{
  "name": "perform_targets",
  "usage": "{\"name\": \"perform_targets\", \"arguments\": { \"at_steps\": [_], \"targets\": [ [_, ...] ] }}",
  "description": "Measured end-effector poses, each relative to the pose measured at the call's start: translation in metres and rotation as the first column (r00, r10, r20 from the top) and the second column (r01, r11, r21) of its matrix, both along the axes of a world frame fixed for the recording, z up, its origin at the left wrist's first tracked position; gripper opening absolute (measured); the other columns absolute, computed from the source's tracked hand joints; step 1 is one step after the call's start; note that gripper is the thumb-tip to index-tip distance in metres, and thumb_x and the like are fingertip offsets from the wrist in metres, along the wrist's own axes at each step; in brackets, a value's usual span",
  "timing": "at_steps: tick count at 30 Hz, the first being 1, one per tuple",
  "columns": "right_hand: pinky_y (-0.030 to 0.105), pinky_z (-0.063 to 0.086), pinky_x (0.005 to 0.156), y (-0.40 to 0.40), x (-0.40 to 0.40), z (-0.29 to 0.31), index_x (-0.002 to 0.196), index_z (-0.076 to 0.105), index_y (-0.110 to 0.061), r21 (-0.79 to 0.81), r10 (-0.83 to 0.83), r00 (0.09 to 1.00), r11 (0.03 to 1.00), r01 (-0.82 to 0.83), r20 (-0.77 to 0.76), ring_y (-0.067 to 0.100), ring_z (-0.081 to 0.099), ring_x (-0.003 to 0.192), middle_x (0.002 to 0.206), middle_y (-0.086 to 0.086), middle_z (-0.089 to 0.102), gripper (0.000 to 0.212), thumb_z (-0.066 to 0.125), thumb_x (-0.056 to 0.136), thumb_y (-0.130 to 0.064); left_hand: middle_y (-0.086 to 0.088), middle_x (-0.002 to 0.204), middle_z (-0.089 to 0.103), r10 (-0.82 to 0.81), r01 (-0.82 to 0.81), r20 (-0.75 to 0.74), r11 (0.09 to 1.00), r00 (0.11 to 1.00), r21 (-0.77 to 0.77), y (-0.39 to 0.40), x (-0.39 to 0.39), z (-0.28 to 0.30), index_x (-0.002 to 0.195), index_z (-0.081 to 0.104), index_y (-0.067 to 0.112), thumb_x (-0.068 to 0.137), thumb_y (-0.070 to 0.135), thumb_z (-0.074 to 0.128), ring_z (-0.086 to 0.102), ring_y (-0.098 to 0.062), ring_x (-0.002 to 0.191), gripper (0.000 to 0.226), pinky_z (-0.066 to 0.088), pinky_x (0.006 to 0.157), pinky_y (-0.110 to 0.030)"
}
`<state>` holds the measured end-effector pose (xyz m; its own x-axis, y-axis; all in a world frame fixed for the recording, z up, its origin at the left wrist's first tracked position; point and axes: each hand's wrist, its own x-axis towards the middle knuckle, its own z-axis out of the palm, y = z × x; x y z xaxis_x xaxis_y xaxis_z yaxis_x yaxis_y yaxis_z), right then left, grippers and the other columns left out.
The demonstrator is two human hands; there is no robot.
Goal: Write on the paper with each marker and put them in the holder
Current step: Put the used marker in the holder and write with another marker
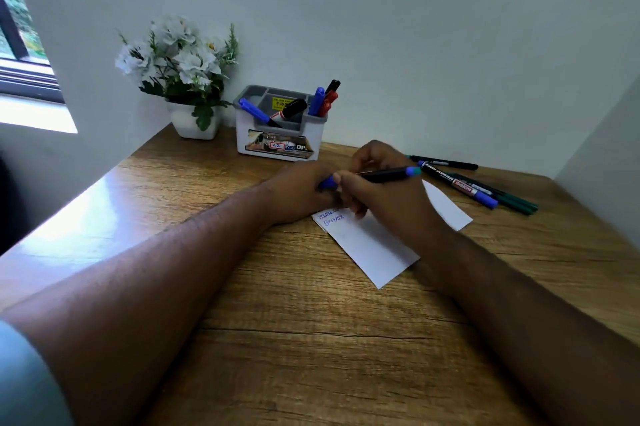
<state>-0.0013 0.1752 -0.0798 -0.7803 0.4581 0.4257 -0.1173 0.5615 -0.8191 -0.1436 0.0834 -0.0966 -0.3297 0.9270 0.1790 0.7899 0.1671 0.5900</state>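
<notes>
A white paper (374, 245) with blue handwriting at its near-left corner lies on the wooden desk (311, 339). Above it my right hand (388, 197) grips a thin black marker with a blue end (384, 175), held level. My left hand (301, 190) holds the marker's blue cap end at the left. The grey and white holder (280, 145) stands behind, with several markers (322, 100) in its compartments. Loose markers (464, 183) lie on the desk at the right of the paper.
A white pot of white flowers (180, 75) stands left of the holder against the wall. A window is at the far left. A white side wall borders the desk at the right.
</notes>
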Motion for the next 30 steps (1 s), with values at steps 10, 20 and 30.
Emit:
{"name": "perform_targets", "arguments": {
  "at_steps": [10,20,30],
  "targets": [
    [0.021,0.038,0.038,-0.006,-0.026,-0.006,0.072,0.056,-0.014,-0.08,0.007,1.0,0.997,-0.007,-0.009,0.012,0.051,0.04,0.053,0.008,0.061,0.02,0.068,0.089,-0.014,0.009,0.066,0.061,-0.01,-0.012,0.158,0.99,0.987,0.137,-0.004,0.002,0.005,0.062,0.055,0.025,0.081,0.0,0.057,0.057,0.003,0.063,0.031,0.044,0.062,-0.016],
    [0.026,0.057,0.07,0.009,-0.005,0.039,0.123,0.06,-0.027,0.167,0.143,0.989,0.977,-0.135,-0.034,0.009,0.065,0.094,0.112,-0.004,0.067,0.055,0.073,0.079,0.002,0.0,0.078,0.062,0.182,-0.491,0.627,0.793,0.757,0.362,-0.007,-0.021,0.004,0.081,0.061,0.014,0.081,0.002,0.065,0.053,-0.008,0.062,0.012,0.043,0.054,-0.018],
    [0.021,0.056,0.076,-0.006,-0.079,0.065,0.147,0.021,-0.034,0.267,0.062,0.966,0.964,0.008,-0.251,0.006,0.069,0.084,0.099,0.004,0.07,0.081,0.06,0.087,0.004,-0.001,0.058,0.041,0.167,-0.741,0.835,0.573,0.523,0.35,-0.005,-0.028,0.006,0.058,0.046,0.016,0.077,0.0,0.051,0.033,-0.013,0.053,0.026,0.029,0.048,-0.026]
  ]
}}
